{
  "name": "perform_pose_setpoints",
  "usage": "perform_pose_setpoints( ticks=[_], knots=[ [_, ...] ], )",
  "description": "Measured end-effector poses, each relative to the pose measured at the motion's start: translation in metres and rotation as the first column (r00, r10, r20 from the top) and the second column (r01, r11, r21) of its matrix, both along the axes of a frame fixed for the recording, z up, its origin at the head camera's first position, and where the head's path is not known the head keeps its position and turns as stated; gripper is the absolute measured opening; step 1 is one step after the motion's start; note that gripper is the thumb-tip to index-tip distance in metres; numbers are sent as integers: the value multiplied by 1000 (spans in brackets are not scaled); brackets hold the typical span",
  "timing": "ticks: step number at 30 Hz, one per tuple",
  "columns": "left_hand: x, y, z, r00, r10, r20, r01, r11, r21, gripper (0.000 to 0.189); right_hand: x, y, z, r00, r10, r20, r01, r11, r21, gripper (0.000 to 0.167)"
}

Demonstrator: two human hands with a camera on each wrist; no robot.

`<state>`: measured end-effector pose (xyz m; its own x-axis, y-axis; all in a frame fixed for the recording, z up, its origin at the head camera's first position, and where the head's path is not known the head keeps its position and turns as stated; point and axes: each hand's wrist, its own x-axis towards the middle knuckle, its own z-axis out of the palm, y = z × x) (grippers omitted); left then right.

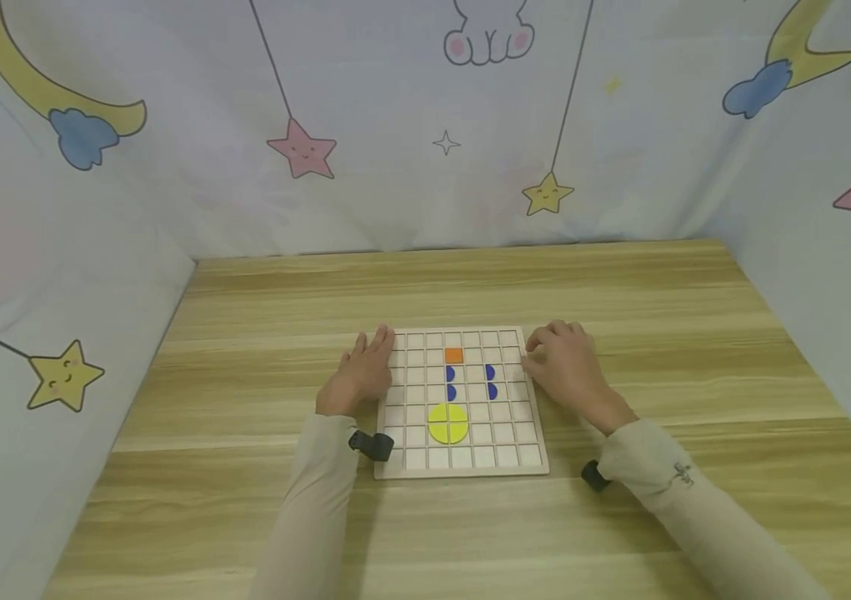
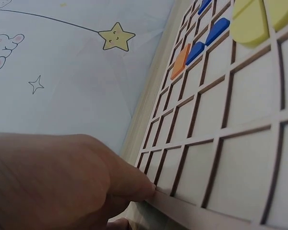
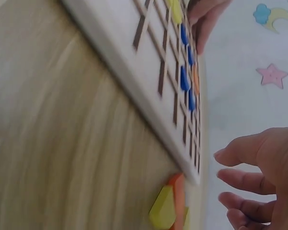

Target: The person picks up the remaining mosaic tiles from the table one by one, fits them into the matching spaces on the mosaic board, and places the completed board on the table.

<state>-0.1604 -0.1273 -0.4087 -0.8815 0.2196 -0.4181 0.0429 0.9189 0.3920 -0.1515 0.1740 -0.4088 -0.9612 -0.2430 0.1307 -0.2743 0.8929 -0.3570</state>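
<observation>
A pale square grid board (image 1: 461,473) lies on the table, divided into small square cells. An orange square (image 1: 454,356), several blue half-round pieces (image 1: 490,372) and a yellow disc made of quarter pieces (image 1: 438,414) sit in its cells. My left hand (image 1: 365,373) rests along the board's left edge, with fingertips touching the rim near the far left corner. Beside the right edge is my right hand (image 1: 568,367); in the right wrist view its fingers (image 3: 245,182) are loosely bent and spread, holding nothing. Yellow (image 3: 163,209) and orange pieces (image 3: 177,201) lie off the board near that hand.
The wood-grain table (image 1: 470,533) extends around the board. White cloth walls (image 1: 395,200) printed with stars and moons stand at the back and both sides. A dark wrist strap (image 1: 371,445) is on the left wrist and another (image 1: 594,476) by the right.
</observation>
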Motion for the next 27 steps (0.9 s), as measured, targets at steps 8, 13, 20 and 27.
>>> perform_pose_setpoints(
  ticks=[8,13,20,27],
  knots=[
    [1,0,1,1000,3,-1,-3,1000,1,61,-6,22,-9,993,-119,23,117,989,91,34],
    [0,-1,0,1000,0,3,0,1000,0,61,-7,28,-11,986,-167,20,163,978,129,37],
    [1,1,2,1000,3,-4,-3,1000,2,60,-7,26,-12,983,-183,32,176,970,169,41],
    [2,2,2,1000,5,-14,-5,1000,1,60,-7,25,-15,980,-200,1,197,968,157,44]
  ],
)
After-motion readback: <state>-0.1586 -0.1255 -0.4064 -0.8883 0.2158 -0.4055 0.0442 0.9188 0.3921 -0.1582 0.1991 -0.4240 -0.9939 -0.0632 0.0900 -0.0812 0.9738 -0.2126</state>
